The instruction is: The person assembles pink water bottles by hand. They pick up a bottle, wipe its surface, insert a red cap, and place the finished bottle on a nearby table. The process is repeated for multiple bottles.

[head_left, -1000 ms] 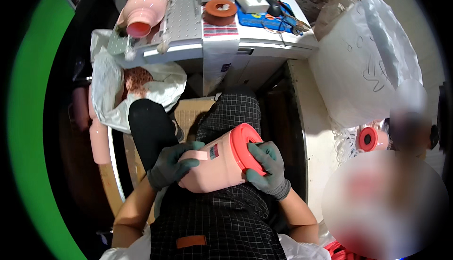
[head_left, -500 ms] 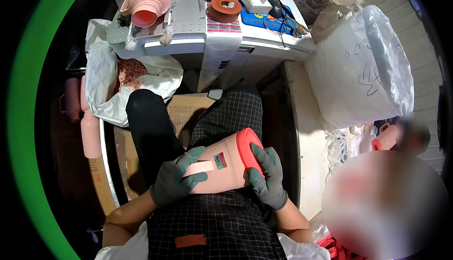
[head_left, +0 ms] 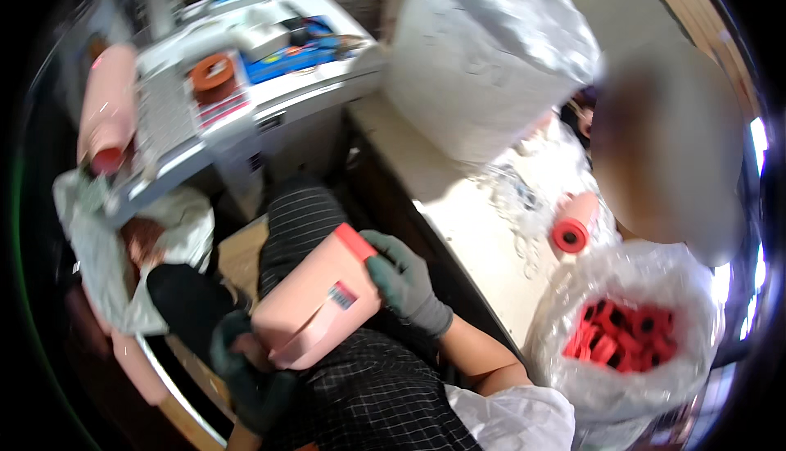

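Note:
A pink plastic jug (head_left: 315,308) with a side handle, a small label and a red ring at its wide end lies tilted over my lap. My right hand (head_left: 413,283), in a grey and green glove, grips it by the red end, with the fingers partly hidden behind. At the opposite, lower-left end my gloved left hand (head_left: 254,377) is closed around the jug's narrow part. That hand is blurred, and the jug's opening cannot be made out.
Ahead stands a white machine with a roll of brown tape (head_left: 213,78) and another pink jug (head_left: 108,111). A bag of shavings (head_left: 184,226) hangs below. To the right are a large white sack (head_left: 483,66), a pink flask (head_left: 575,222) and a bag of red rings (head_left: 626,336). A blurred person is beyond.
The view has swung to the right, bringing the bag of red rings into sight. The jug is tilted more steeply, and my left hand has moved from beside its handle to the narrow end.

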The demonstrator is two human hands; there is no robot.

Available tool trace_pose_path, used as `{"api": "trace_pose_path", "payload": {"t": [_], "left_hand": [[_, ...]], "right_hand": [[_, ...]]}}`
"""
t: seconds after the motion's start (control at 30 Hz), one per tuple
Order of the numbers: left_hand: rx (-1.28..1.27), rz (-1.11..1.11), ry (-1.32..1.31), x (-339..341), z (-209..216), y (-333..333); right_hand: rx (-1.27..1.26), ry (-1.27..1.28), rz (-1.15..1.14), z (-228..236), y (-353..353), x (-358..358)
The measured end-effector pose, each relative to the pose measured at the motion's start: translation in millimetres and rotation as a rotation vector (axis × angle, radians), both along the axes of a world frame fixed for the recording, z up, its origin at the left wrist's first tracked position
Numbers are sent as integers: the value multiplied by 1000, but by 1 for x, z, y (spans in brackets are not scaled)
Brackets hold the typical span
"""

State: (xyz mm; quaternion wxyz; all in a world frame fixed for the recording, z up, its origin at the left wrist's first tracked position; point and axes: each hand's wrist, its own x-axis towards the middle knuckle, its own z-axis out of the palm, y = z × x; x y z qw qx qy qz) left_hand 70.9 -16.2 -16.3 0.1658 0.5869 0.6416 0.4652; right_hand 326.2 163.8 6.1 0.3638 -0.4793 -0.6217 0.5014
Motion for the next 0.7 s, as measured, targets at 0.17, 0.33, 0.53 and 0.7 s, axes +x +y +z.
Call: {"api": "trace_pose_path", "payload": {"t": [0.17,0.33,0.53,0.7], "left_hand": [[-13,282,-488,-31,-12,6],[16,142,16,-54,-28,-8],[343,499,124,-103,-66,-6],[83,1294,-146,-224,-207,-83]], "right_hand": [[295,-280,-477,-51,43,133],[489,-853,-718,-57,94,318],[614,-607,-666,-64,159,296],[-18,187,-176,-92,90,52]]}}
